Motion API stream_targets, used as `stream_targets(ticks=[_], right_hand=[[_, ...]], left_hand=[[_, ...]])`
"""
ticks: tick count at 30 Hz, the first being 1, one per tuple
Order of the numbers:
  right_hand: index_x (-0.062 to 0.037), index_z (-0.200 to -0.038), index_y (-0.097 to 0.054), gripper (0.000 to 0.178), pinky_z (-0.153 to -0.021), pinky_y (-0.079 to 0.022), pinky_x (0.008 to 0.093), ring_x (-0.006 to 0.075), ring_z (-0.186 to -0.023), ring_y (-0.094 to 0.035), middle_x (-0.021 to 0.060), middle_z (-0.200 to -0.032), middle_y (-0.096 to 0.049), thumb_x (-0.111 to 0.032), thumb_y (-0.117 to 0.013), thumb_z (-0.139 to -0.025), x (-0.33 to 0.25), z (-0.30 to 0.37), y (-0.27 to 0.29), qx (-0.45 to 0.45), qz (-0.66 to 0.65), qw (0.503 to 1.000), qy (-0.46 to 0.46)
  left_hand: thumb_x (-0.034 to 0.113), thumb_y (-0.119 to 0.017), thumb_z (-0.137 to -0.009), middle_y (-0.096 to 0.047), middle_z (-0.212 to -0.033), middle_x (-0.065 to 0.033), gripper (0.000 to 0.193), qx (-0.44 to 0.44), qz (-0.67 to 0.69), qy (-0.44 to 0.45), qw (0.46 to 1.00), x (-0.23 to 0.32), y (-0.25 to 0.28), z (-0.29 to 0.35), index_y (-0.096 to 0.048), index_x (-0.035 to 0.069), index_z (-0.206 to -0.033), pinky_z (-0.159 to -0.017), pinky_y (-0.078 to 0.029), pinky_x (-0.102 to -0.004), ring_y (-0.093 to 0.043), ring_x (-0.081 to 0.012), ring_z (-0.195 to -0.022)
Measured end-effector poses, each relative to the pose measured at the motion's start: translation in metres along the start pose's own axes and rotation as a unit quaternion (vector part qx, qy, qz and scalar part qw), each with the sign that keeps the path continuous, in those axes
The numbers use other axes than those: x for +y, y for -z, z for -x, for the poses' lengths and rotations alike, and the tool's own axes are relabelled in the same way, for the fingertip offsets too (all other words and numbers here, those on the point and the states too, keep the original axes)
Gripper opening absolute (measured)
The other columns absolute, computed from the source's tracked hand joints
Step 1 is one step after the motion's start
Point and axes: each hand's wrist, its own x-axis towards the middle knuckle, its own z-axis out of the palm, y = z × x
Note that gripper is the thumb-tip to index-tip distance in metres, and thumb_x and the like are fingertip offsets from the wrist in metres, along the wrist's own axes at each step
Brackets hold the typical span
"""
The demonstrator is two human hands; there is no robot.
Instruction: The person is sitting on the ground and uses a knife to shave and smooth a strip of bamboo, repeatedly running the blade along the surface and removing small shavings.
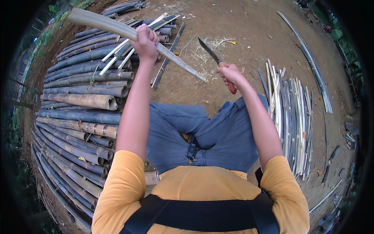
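My left hand (147, 42) is closed round a long split bamboo strip (177, 60), pale on the side that shows. The strip slants from the upper left down to the right, its thin end pointing at the ground before my knees. In my right hand (230, 75) is a machete (210, 51) with a dark curved blade and a reddish handle. My fingers wrap the handle, and the blade points up and away to the left. Blade and strip are apart. Thin pale shavings (212, 46) lie on the dirt beyond the blade.
A big stack of bamboo poles (83, 101) fills the left side, with several split strips (117, 54) on its far end. At my right lies a bundle of split bamboo (292, 117). Farther right are long thin bamboo lengths (311, 62) on the dirt ground (249, 23).
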Motion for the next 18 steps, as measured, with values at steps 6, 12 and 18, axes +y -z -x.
stream_targets(ticks=[6,12,18], right_hand=[[-0.0016,-0.082,-0.058,0.016,-0.043,-0.041,0.0326,0.0137,-0.045,-0.05,0.0031,-0.061,-0.052,-0.013,-0.069,-0.081,0.051,0.026,-0.063,0.013,-0.101,0.995,0.011],[-0.004,-0.081,-0.056,0.012,-0.042,-0.04,0.0311,0.0115,-0.047,-0.049,0.0004,-0.062,-0.051,-0.012,-0.065,-0.082,0.071,0.016,-0.041,0.026,-0.122,0.992,-0.008],[-0.0069,-0.085,-0.054,0.009,-0.039,-0.038,0.029,0.0099,-0.044,-0.046,-0.0012,-0.062,-0.048,-0.013,-0.062,-0.085,0.1,0.015,-0.04,0.046,-0.146,0.987,0.048]], left_hand=[[0.026,-0.045,-0.098,-0.024,-0.052,0.0027,0.039,-0.014,-0.015,0.033,0.999,0.009,0.029,0.009,-0.03,0.015,-0.064,-0.049,-0.03,-0.0307,-0.027,-0.0114,-0.047],[0.027,-0.043,-0.099,-0.025,-0.054,0.0025,0.04,-0.023,-0.009,0.048,0.999,0.01,0.048,0.007,-0.029,0.016,-0.064,-0.054,-0.032,-0.0316,-0.028,-0.0121,-0.049],[0.028,-0.042,-0.101,-0.026,-0.054,0.0026,0.037,-0.049,-0.008,0.031,0.998,0.018,0.043,0.01,-0.031,0.015,-0.067,-0.055,-0.034,-0.0318,-0.031,-0.0118,-0.05]])
